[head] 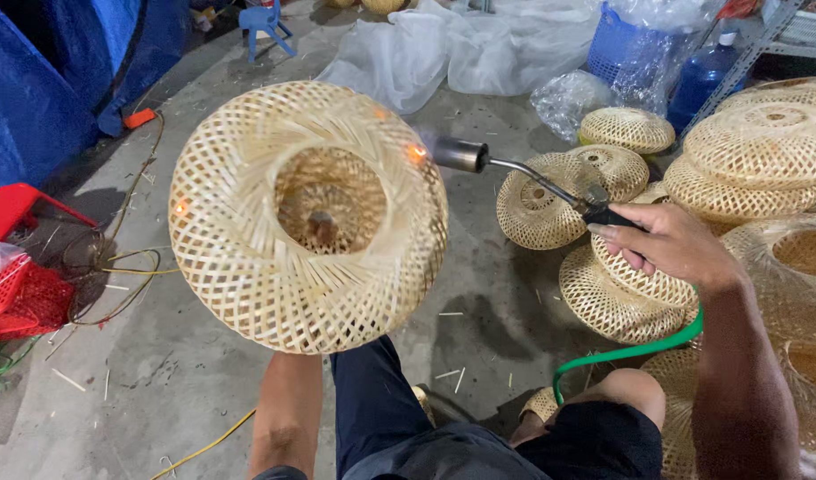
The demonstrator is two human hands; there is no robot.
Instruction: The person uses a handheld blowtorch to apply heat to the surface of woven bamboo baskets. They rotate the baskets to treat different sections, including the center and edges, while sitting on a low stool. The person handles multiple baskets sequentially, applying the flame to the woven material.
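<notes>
Nearest the camera, the person sits low over the concrete floor (195,373), knees in dark trousers. The left hand is out of sight inside the woven bamboo lampshade (308,216), which it holds up off the floor on the forearm; how its fingers sit cannot be told. The right hand (666,242) has its fingers closed around the black handle of a gas torch (515,173), whose metal nozzle points at the shade's upper right rim and nearly touches it. A small glow shows there and another spark at the shade's left edge, so the thin strips could char or catch if the flame dwells in one place. The hidden left hand sits close behind the weave and could be burned if heat passes through the gaps. The green hose (630,354) runs across the lap and could snag. Just beyond, stacked woven shades (621,267) lie near the flame's line, and farther off, clear plastic sheeting (444,49) could melt from a stray ember.
</notes>
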